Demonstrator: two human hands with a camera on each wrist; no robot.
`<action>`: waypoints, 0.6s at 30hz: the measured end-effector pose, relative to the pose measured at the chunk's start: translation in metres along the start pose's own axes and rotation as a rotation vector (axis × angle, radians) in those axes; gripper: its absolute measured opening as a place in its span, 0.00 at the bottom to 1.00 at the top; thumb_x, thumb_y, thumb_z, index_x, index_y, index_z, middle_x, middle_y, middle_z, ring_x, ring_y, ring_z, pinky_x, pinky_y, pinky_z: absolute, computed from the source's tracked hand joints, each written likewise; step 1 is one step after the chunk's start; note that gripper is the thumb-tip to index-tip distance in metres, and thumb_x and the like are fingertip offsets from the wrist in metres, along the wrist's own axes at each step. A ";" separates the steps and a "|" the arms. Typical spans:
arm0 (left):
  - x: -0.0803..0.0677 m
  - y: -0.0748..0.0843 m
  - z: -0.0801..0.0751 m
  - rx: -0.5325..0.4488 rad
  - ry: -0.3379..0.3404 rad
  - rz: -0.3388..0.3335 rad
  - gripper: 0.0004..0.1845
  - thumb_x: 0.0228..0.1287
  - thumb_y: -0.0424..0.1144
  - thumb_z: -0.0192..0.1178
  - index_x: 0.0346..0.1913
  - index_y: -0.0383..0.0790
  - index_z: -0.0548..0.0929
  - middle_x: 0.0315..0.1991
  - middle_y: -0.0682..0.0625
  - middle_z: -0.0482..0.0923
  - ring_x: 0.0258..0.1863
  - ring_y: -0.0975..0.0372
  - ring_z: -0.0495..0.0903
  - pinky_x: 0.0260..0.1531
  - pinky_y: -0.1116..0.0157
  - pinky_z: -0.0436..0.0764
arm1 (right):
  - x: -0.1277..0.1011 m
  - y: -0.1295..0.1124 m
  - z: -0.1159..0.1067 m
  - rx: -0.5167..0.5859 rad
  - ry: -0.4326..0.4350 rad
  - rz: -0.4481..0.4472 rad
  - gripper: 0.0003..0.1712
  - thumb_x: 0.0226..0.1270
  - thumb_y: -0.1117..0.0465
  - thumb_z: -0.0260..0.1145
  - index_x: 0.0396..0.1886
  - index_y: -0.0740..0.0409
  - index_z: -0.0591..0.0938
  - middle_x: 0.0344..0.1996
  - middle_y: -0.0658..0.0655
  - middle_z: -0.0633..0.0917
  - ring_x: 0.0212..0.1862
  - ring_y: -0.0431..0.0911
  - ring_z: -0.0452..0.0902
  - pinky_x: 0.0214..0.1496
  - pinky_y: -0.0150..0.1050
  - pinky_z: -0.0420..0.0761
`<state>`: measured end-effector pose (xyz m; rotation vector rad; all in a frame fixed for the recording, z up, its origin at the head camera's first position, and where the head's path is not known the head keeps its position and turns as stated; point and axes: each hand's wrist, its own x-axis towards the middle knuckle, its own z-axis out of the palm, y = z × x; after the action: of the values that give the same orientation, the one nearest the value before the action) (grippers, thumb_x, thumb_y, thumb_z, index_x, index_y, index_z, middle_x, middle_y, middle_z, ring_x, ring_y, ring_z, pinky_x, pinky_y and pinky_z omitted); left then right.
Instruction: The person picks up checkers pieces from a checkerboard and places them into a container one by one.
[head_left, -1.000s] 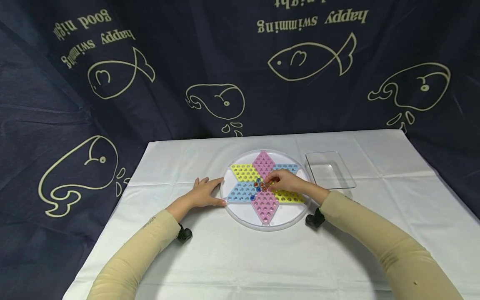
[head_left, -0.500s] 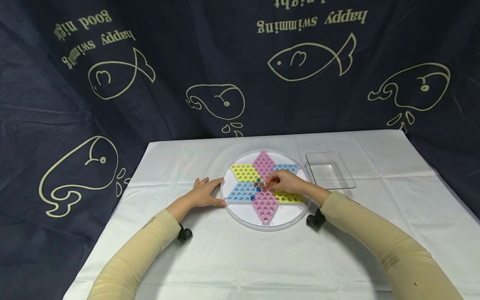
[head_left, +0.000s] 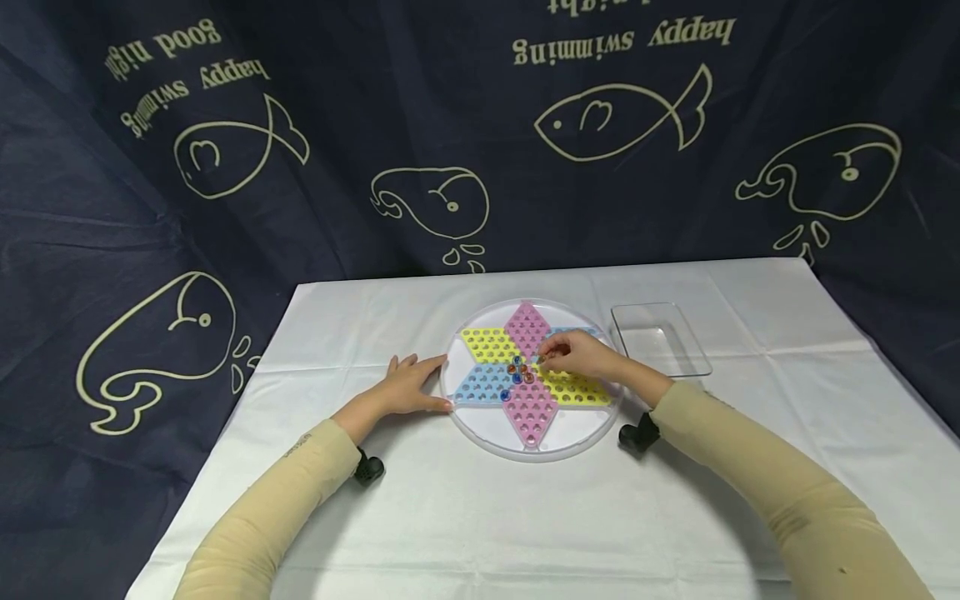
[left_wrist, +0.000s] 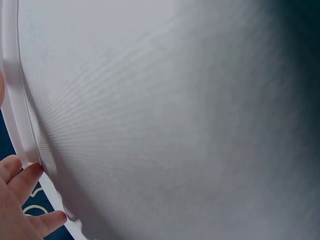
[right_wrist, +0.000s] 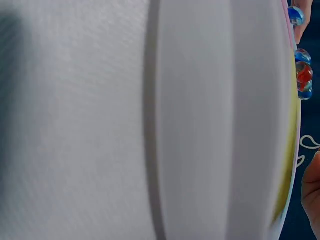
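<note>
Rested left hand (head_left: 405, 388) flat and relaxed against rim of round marble board (head_left: 487, 425) at desk centre; hovered right hand (head_left: 581, 354) over central marbles (head_left: 519, 371), fingertips pinched, grasp contents indiscernible.

Your round game board (head_left: 487, 429) lay at the middle of the cloth-covered table (head_left: 480, 517), with a small cluster of marbles (head_left: 517, 372) seated in holes at its centre. Your left hand (head_left: 405, 387) rested on the table just left of the board, fingers touching its rim. Your right hand (head_left: 581, 357) sat over the board's right half, fingertips just beside the marbles. A clear tray (head_left: 660, 340) stood on the table just right of the board, towards the far side. Behind the table hung a printed backdrop (head_left: 480, 133).
</note>
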<state>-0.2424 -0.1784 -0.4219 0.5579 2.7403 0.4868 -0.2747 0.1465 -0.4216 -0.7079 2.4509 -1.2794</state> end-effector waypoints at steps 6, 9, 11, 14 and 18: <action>0.000 0.000 0.000 -0.004 -0.004 -0.007 0.49 0.48 0.60 0.64 0.70 0.41 0.57 0.68 0.43 0.58 0.68 0.38 0.47 0.64 0.40 0.35 | -0.001 -0.001 -0.008 -0.005 0.024 0.006 0.13 0.57 0.63 0.66 0.40 0.67 0.81 0.30 0.55 0.81 0.27 0.39 0.67 0.28 0.28 0.69; 0.000 0.000 0.000 -0.002 -0.004 -0.010 0.49 0.48 0.60 0.65 0.70 0.41 0.58 0.68 0.43 0.58 0.68 0.38 0.47 0.64 0.40 0.35 | -0.002 -0.003 -0.013 0.001 0.039 0.010 0.13 0.57 0.64 0.66 0.40 0.68 0.80 0.30 0.55 0.80 0.27 0.40 0.66 0.28 0.28 0.69; 0.000 0.000 0.000 0.000 -0.004 -0.010 0.49 0.48 0.60 0.64 0.70 0.41 0.58 0.68 0.43 0.58 0.67 0.38 0.47 0.64 0.40 0.35 | -0.004 -0.005 -0.016 0.007 0.049 0.023 0.13 0.57 0.65 0.66 0.40 0.69 0.80 0.29 0.54 0.79 0.27 0.41 0.65 0.28 0.29 0.68; 0.000 0.000 0.000 0.000 -0.005 -0.008 0.49 0.48 0.60 0.64 0.70 0.41 0.57 0.68 0.43 0.58 0.68 0.38 0.47 0.64 0.40 0.35 | -0.005 -0.008 -0.020 0.009 0.061 0.048 0.13 0.57 0.64 0.66 0.41 0.67 0.80 0.29 0.52 0.78 0.27 0.41 0.64 0.28 0.29 0.67; 0.000 0.001 -0.001 -0.002 -0.004 -0.005 0.49 0.48 0.60 0.65 0.69 0.41 0.58 0.68 0.43 0.58 0.68 0.38 0.47 0.64 0.40 0.35 | -0.007 -0.010 -0.024 0.005 0.062 0.059 0.15 0.57 0.64 0.66 0.42 0.68 0.80 0.29 0.53 0.79 0.27 0.41 0.64 0.27 0.29 0.67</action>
<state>-0.2421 -0.1780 -0.4211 0.5504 2.7364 0.4863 -0.2769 0.1620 -0.4001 -0.5990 2.4968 -1.3036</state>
